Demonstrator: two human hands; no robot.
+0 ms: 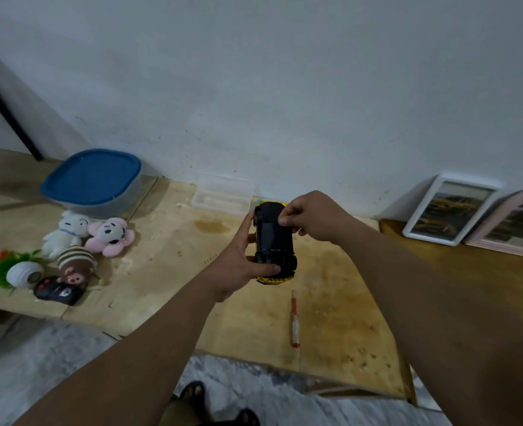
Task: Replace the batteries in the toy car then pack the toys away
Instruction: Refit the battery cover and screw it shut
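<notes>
Sitting at the far left of the wooden surface (161,272), a lidded blue container (92,179) stands against the wall, with a white plush (65,233), a pink plush (111,236), a striped brown plush (75,265), a small plant ornament (17,270) and a black remote control (58,292) clustered in front of it. A clear plastic case (223,195) lies by the wall near the middle. The left hand (238,259) has its grip curled round the toy car (274,244), held underside up just above the surface, thumb across its near end. The right hand (312,216) pinches the car's far end with bent fingers. A red-handled screwdriver (294,321) lies just below. Two picture frames (450,210) lean at right.
</notes>
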